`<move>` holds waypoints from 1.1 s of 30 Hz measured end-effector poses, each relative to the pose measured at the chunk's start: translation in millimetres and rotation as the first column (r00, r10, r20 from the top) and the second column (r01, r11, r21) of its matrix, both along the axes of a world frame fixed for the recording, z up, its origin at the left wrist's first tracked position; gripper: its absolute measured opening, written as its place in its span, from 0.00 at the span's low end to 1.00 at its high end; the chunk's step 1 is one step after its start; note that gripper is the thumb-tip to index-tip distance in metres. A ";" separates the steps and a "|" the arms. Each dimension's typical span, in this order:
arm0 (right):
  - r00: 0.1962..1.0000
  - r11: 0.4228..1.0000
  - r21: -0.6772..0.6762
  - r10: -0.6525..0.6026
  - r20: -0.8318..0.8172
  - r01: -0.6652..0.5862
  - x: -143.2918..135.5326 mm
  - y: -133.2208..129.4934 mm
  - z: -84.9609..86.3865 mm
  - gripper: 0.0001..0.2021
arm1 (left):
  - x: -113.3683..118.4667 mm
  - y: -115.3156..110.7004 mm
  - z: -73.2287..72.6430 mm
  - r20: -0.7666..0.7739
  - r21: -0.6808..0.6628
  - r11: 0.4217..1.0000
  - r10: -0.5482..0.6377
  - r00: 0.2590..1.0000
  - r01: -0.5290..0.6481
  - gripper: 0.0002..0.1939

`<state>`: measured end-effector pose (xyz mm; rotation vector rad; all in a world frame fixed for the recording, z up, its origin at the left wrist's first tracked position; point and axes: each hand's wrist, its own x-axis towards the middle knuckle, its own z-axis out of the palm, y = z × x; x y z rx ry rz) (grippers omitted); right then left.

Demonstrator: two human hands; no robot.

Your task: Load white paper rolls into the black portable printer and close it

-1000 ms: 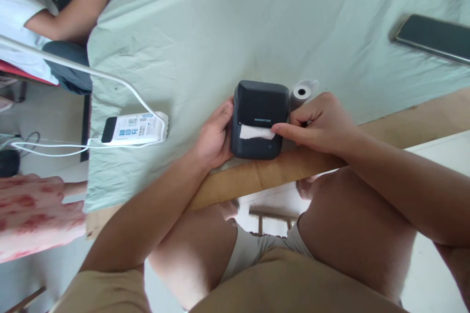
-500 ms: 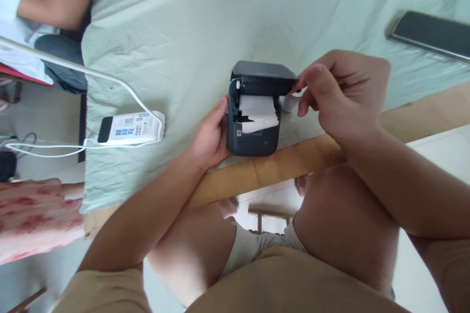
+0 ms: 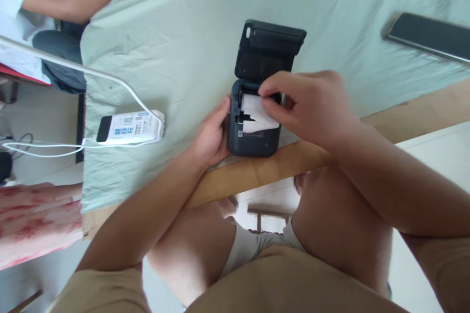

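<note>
Pinching at white paper (image 3: 257,110), the right hand (image 3: 312,105) overlaps the open printer's (image 3: 253,144) right side.

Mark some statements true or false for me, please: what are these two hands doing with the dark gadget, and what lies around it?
1. The lid of the dark gadget is raised. True.
2. The left hand grasps the gadget's side. True.
3. The right hand has its fingertips at the white paper. True.
4. Nothing lies to the gadget's left. False: a white block with blue print does.
5. Everything rests on bright red fabric. False: the cloth is pale green.
6. A hand holds the phone. False: it lies untouched.
</note>
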<state>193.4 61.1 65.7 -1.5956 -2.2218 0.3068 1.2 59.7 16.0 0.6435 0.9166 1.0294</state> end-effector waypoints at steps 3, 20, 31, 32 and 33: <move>0.967 0.988 -0.155 0.020 0.256 0.021 -12.4 4.9 9.7 0.12 | -0.9 -0.6 -0.5 -0.021 0.019 1.000 -0.006 1.000 0.006 0.15; 0.736 0.983 0.006 -0.135 -0.664 0.185 71.8 25.0 -34.0 0.17 | -3.8 -1.7 -1.0 0.010 -0.055 0.998 0.005 1.000 -0.004 0.14; 0.945 0.965 0.033 -0.246 -0.216 0.259 115.1 41.3 -56.9 0.23 | -4.7 1.3 -0.8 0.058 -0.056 0.998 -0.017 0.998 0.020 0.16; 0.954 0.969 0.045 -0.230 -0.191 0.243 115.1 40.3 -55.7 0.26 | -5.4 1.7 -1.9 0.059 -0.052 0.998 -0.018 0.998 0.021 0.16; 0.966 0.974 0.088 -0.190 -0.177 0.208 113.6 37.9 -53.1 0.26 | -6.1 2.0 -3.1 0.058 -0.048 0.999 -0.017 0.998 0.020 0.15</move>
